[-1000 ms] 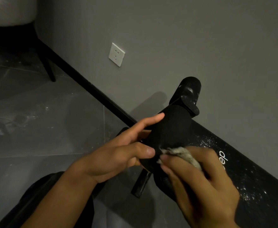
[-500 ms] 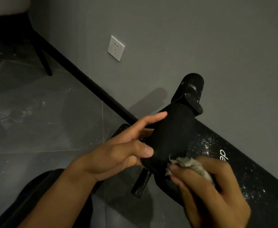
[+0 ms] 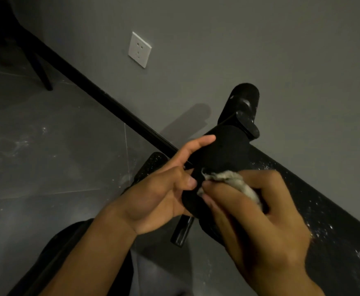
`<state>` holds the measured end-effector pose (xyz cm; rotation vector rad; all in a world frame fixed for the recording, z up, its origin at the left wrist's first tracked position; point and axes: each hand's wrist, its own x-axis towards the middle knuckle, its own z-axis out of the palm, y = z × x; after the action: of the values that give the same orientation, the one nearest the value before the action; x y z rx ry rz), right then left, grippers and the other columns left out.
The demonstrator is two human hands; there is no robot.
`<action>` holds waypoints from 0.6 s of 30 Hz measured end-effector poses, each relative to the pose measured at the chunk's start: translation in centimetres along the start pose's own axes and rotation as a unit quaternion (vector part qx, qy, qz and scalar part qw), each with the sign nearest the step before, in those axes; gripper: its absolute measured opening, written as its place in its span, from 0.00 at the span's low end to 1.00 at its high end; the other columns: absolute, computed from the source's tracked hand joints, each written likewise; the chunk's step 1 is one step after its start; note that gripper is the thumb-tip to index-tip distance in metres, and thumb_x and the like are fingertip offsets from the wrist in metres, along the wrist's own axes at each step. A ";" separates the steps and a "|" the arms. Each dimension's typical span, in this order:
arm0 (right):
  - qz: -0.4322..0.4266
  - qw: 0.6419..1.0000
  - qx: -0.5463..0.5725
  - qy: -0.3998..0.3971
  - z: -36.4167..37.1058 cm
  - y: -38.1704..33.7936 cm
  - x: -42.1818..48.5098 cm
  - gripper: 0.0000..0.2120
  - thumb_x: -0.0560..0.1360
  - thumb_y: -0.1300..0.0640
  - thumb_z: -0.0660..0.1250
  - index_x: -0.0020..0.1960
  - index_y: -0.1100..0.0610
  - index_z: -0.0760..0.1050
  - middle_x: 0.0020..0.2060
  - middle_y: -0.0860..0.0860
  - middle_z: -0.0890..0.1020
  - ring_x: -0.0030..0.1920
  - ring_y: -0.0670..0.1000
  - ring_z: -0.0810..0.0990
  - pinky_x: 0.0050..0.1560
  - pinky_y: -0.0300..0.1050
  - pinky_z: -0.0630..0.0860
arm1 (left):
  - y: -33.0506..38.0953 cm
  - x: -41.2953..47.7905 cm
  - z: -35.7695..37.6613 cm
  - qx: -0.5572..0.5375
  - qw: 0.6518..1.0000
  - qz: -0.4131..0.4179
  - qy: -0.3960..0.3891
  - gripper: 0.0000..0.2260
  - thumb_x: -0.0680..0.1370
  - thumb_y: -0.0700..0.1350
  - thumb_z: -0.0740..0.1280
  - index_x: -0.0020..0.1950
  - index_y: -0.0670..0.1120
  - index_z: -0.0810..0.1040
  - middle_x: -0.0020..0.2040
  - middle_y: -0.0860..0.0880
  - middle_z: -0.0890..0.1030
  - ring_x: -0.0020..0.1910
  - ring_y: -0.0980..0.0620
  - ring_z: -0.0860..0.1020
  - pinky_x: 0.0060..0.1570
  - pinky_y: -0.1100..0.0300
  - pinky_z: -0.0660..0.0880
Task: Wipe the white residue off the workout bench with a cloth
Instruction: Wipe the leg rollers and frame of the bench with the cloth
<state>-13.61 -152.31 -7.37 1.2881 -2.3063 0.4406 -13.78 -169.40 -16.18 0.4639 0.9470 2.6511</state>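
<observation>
Black padding runs along the workout bench (image 3: pixel 328 212), which lies from the right near corner up toward the wall. At its far end a foam roller (image 3: pixel 223 152) stands out to the left. White residue (image 3: pixel 322 230) speckles the long pad on the right, thickest just beyond the right hand (image 3: pixel 262 223) and again near the right edge of view.

The right hand is closed around a wadded grey cloth (image 3: pixel 231 181), whose frayed end touches the near side of the roller. The left hand (image 3: pixel 159 195) lies open against the roller. Its index finger is laid straight along the roller's left flank and its thumb rests close to the cloth (the other fingers are hidden behind the padding).

The step in hand looks like cleaning the roller before the main pad. To do it well, the left hand should brace firmly so the roller cannot spin away under the rubbing. The cloth should be pressed flat, not dabbed with its tip, and drawn in one direction so the powder lifts and does not smear. Refolding to a clean face would help before the dusty pad on the right, which appears barely started. Some powder also lies on the dark floor (image 3: pixel 46 146) to the left.
</observation>
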 end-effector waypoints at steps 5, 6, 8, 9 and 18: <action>0.061 0.995 0.074 0.020 -0.4 0.0 -0.6 0.07 0.80 0.54 0.66 0.58 0.51 0.77 0.49 0.50 0.76 0.52 0.38 0.73 0.51 0.29 0.69 | -0.4 0.0 0.2 -0.004 0.999 0.004 0.032 0.34 0.71 0.43 0.68 0.76 0.62 0.67 0.70 0.37 0.75 0.62 0.40 0.76 0.58 0.44 0.76; 0.076 0.993 0.090 0.020 -0.4 -0.1 -0.5 0.07 0.80 0.54 0.66 0.57 0.52 0.77 0.49 0.50 0.76 0.52 0.39 0.74 0.50 0.30 0.70 | -0.5 0.0 0.3 -0.010 0.999 0.005 0.034 0.35 0.71 0.43 0.68 0.77 0.62 0.67 0.70 0.37 0.75 0.63 0.39 0.75 0.60 0.43 0.75; 0.098 0.989 0.106 0.017 -0.4 0.1 0.1 0.07 0.80 0.55 0.66 0.56 0.54 0.80 0.49 0.51 0.76 0.51 0.42 0.76 0.49 0.32 0.71 | -0.4 -0.1 0.7 -0.028 0.999 0.006 0.034 0.35 0.72 0.42 0.69 0.77 0.61 0.67 0.68 0.38 0.76 0.64 0.40 0.76 0.61 0.44 0.76; 0.111 0.987 0.112 0.013 -0.5 0.3 0.7 0.07 0.80 0.56 0.66 0.55 0.55 0.81 0.48 0.51 0.77 0.50 0.42 0.76 0.48 0.33 0.71 | -0.3 -0.2 0.9 -0.035 0.999 0.003 0.036 0.35 0.72 0.42 0.69 0.77 0.61 0.67 0.68 0.39 0.77 0.64 0.40 0.76 0.62 0.43 0.76; 0.233 0.958 0.165 0.007 0.1 2.3 3.5 0.06 0.79 0.54 0.68 0.54 0.51 0.81 0.48 0.48 0.80 0.52 0.46 0.80 0.50 0.38 0.77 | 0.1 -1.0 1.9 -0.037 0.995 -0.020 0.089 0.33 0.72 0.43 0.69 0.76 0.63 0.68 0.72 0.43 0.76 0.68 0.37 0.76 0.58 0.44 0.78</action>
<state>-17.24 -153.64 -5.68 0.8522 -2.5965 1.0240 -12.11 -168.78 -14.94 0.1929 0.8925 2.7143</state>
